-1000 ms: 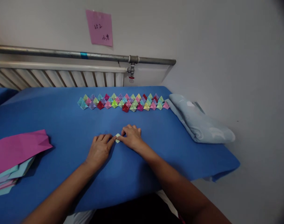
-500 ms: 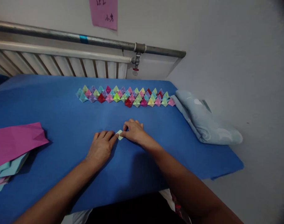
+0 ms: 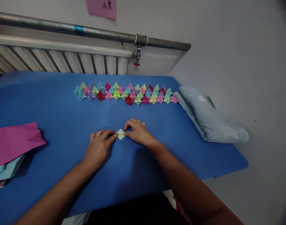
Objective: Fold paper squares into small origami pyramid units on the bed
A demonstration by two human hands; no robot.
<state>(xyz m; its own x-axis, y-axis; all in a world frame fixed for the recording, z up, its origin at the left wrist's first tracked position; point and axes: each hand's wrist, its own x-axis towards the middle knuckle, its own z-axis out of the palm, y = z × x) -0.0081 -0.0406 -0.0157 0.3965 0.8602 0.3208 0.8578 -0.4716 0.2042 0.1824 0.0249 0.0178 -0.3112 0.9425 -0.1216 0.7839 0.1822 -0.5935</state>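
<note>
pale green paper (image 3: 120,134) on blue cloth (image 3: 74,117), near side of folded pieces (image 3: 116,94), left hand (image 3: 97,148) fingering its left corner, right hand's (image 3: 137,132) thumb at its right, pinching or only pressing, cannot tell; uneven pressure could skew a crease.

Head-worn view, forward and down over both hands (image 3: 98,149).

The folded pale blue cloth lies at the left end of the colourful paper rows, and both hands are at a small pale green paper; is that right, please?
Not quite: the head view shows the folded cloth at the right end of the paper rows. The left hand and right hand are indeed at the small pale green paper.
</note>
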